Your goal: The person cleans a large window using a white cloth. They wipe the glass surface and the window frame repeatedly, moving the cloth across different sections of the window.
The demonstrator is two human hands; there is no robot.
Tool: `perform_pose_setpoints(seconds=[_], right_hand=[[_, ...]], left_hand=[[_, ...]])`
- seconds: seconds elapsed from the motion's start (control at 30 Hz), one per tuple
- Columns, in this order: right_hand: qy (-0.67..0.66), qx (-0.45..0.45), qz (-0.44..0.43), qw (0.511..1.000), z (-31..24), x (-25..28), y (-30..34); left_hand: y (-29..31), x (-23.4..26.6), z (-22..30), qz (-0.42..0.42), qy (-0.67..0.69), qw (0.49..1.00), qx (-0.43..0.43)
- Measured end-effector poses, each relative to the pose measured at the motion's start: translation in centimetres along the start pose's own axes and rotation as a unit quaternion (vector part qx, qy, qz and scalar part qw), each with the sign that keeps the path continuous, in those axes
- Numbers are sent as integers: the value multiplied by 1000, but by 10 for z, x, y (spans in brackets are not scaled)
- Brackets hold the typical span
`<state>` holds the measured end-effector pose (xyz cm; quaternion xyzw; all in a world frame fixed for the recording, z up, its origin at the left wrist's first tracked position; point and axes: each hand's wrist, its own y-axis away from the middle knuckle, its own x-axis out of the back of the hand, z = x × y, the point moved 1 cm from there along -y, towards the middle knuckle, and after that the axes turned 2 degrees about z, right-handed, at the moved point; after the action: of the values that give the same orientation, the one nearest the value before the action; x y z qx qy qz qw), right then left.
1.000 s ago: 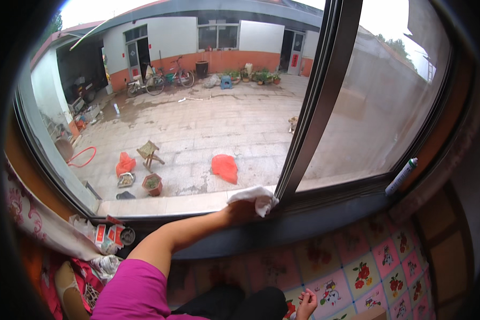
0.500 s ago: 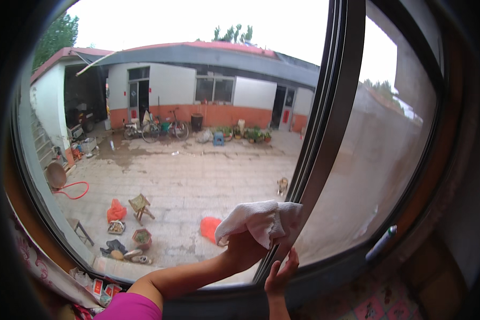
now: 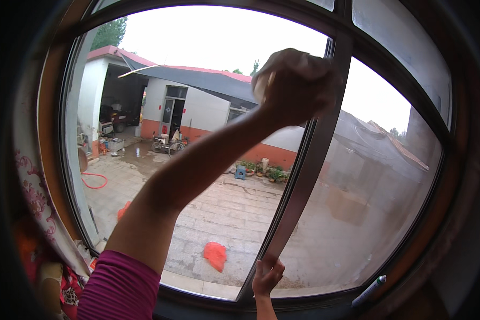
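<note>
My left hand is closed around a white cloth, high on the upright window frame between the two panes. Motion blurs its fingers and part of the cloth. The left arm, in a purple sleeve, reaches up across the left window pane. Low on the same upright, my right hand grips the frame, its thumb at the left side and its fingers curled toward the right.
A white tube with a green end leans at the lower right sill. The right window pane looks hazy. A flowered curtain hangs at the left. Outside lie a courtyard with a red bag, a red hose and potted plants.
My left hand has moved the cloth from low on the frame up to near its top. My right hand has stayed low, its fingers now more curled. The view has tilted upward.
</note>
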<state>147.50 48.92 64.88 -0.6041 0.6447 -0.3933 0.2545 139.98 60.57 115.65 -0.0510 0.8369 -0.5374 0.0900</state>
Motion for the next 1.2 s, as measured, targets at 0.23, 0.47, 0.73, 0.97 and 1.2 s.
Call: perform_pose_setpoints(seconds=[0.23, 0.47, 0.73, 0.97, 1.2], right_hand=[[-24, -19, -1, 1000, 4, 2, 4], [-32, -39, -13, 999, 21, 17, -10], [-45, -37, -22, 998, 0, 5, -4], [-19, -45, -19, 999, 6, 6, -4], [-39, -44, -34, 998, 6, 1, 2]], left_hand=[[-89, -18, -59, 181, -60, 961, -201], [106, 20, 55, -22, 138, 989, 42], [285, 71, 91, -76, -229, 880, -410], [-3, 20, -20, -147, 229, 961, 58], [-67, 47, -81, 217, 450, 821, -278]])
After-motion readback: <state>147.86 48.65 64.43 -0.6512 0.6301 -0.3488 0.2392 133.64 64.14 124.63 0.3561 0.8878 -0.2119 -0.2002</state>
